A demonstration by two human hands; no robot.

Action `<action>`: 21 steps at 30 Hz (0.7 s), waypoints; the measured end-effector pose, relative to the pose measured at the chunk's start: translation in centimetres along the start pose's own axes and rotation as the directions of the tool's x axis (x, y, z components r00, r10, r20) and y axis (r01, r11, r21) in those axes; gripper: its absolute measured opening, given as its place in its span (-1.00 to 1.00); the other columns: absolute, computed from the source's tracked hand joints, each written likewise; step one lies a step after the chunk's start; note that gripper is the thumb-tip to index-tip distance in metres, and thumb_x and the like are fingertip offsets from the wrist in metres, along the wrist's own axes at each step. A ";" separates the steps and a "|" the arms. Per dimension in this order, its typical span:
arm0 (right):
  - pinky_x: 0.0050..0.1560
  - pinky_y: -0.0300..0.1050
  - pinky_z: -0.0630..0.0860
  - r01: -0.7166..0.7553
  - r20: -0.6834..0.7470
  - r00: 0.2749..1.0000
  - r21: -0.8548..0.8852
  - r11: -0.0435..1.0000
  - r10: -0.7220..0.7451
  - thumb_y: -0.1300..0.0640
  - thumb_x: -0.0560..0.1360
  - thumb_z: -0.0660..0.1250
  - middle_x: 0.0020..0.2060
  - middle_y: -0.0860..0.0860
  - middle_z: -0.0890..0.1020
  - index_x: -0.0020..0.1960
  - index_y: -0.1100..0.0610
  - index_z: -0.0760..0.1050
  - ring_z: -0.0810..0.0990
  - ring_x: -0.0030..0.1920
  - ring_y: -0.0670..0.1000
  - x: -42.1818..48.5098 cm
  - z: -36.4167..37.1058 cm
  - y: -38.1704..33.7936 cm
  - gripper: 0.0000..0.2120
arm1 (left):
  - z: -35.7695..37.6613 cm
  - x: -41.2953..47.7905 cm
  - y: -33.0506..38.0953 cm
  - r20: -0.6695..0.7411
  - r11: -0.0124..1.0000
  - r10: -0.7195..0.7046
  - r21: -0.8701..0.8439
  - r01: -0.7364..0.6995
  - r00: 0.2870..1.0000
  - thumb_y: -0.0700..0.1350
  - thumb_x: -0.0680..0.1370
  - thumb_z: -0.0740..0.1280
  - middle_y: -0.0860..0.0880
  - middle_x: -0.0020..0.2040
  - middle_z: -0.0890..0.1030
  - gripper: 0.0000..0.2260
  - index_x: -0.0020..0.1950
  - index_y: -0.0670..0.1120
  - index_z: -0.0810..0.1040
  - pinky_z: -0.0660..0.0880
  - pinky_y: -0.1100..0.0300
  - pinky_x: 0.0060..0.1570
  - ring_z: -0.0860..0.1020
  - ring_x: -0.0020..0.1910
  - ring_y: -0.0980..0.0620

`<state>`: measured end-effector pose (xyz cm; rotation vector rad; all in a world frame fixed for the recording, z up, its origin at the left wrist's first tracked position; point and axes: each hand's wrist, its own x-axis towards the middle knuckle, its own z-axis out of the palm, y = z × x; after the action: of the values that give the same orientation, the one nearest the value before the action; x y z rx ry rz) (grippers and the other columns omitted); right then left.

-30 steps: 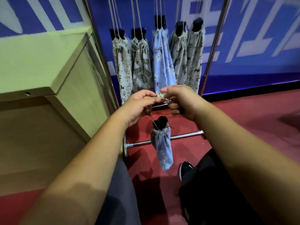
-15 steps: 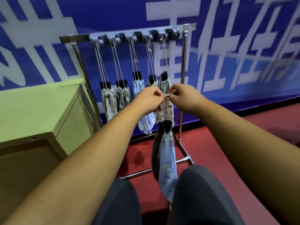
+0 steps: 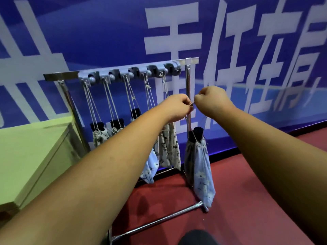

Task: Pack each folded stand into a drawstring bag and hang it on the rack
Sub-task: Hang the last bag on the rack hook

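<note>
Hands are raised together in front of the rack's right post, both closed in a pinch on the drawstring (image 3: 192, 103). The left hand (image 3: 174, 107) and the right hand (image 3: 211, 100) are almost touching, knuckles facing each other, with a short run of cord stretched between their fingertips. From that pinch the cord drops down to the drawstring bag (image 3: 200, 167), a pale blue floral one, which hangs freely below the hands and just in front of the post, its lower end near the rack's floor bar. The dark top of the folded stand (image 3: 196, 132) is seen sticking out of the gathered mouth, so the packing step is judged to be finished and the hanging step to be in hand.

A loop of cord is judged to be needed next, opened wide enough to be lifted over a free hook at the right end of the hook strip (image 3: 172, 68), which sits above and slightly left of the hands. Whether that last hook is free cannot be told for certain.

Further left, five filled bags (image 3: 168, 147) are already hung from the rack (image 3: 188, 82) by their cords, partly hidden behind the left forearm. A pale green bench (image 3: 26, 147) is set at the left, a red floor (image 3: 238, 200) lies beneath, and a blue banner (image 3: 106, 32) with large white characters fills the far wall.
</note>
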<state>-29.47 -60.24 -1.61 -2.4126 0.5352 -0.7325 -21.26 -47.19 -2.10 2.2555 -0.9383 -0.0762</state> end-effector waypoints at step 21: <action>-0.09 0.13 0.65 0.120 -0.212 0.976 0.293 0.949 -0.057 0.07 0.56 0.40 -0.26 0.04 0.70 -0.09 0.06 0.73 0.68 -0.13 0.16 16.8 4.9 0.0 -0.86 | -2.6 15.5 -2.0 -0.507 0.997 0.048 0.083 -0.006 0.861 -0.08 0.69 0.24 -0.15 -0.11 0.65 -0.86 -0.06 0.00 0.47 0.70 -0.15 -0.27 0.69 -0.25 -0.23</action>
<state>-13.61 -66.87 1.36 -2.0982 0.3615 -1.0273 -7.82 -54.74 1.70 2.1644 -0.6887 0.5569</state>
